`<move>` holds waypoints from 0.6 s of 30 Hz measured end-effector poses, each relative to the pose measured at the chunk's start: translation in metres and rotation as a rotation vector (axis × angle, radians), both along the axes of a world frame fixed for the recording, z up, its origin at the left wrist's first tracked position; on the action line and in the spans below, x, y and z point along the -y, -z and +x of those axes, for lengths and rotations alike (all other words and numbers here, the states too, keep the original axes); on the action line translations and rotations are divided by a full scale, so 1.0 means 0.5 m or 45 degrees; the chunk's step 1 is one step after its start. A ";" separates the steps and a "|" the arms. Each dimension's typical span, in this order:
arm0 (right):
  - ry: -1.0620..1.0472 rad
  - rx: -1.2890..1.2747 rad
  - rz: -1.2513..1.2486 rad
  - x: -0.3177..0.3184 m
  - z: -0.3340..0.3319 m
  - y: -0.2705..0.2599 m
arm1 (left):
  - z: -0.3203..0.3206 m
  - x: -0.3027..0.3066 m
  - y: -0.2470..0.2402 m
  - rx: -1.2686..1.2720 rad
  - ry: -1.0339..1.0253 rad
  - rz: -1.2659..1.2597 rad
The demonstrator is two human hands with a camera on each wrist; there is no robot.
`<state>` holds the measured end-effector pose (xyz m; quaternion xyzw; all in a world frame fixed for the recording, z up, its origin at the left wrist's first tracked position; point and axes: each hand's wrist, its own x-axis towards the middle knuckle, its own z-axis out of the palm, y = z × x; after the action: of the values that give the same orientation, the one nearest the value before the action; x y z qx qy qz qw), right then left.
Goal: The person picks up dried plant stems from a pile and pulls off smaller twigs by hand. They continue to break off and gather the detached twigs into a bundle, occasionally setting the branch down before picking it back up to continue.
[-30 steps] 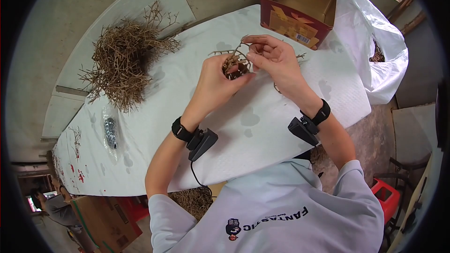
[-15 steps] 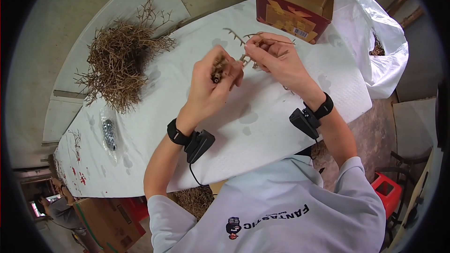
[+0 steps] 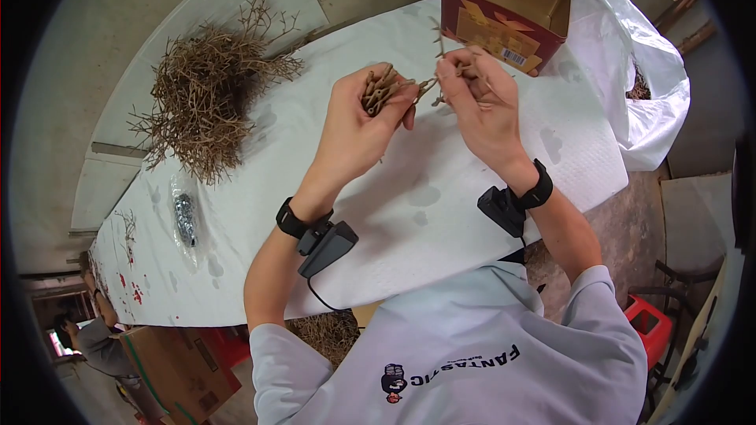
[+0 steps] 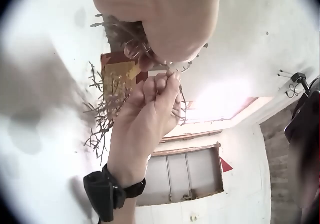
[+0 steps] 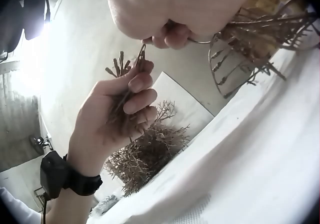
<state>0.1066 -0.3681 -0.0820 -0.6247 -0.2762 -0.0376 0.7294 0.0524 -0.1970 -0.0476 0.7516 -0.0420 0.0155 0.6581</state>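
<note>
Over the white-covered table (image 3: 409, 244), my left hand (image 3: 350, 138) grips a bundle of short dry brown twigs (image 3: 378, 90), their cut-looking ends showing above the thumb. Close by on the right, my right hand (image 3: 490, 106) pinches a thin branching twig (image 3: 439, 38) between thumb and fingertips. A twig end spans the small gap between the two hands. In the right wrist view, the left fingers (image 5: 137, 104) curl round the bundle, and curved side branches (image 5: 215, 66) stick out beyond the right hand. The right palm hides part of what it holds.
A tangled heap of dry twigs (image 3: 201, 98) lies at the back left, with a clear plastic packet (image 3: 185, 220) nearer. A red and gold tin box (image 3: 500, 31) stands at the back right, beside a white plastic bag (image 3: 657, 130). Another person (image 3: 102, 350) is at far left.
The left hand has turned so its twig bundle shows upward. The right hand, first reaching to the bundle, pulled a branching twig to the right and now holds it upright beside the left fingertips.
</note>
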 end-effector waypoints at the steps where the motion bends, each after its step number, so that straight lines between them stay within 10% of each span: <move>1: 0.055 0.038 0.016 -0.001 -0.001 -0.001 | 0.000 0.007 0.000 0.045 -0.032 -0.024; 18: 0.119 0.258 -0.114 -0.013 -0.001 0.013 | -0.011 -0.009 -0.037 -0.191 0.106 -0.265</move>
<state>0.1064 -0.3616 -0.0884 -0.6617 -0.3204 -0.1223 0.6667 0.0467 -0.1923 -0.0289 0.6758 -0.0220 -0.0636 0.7340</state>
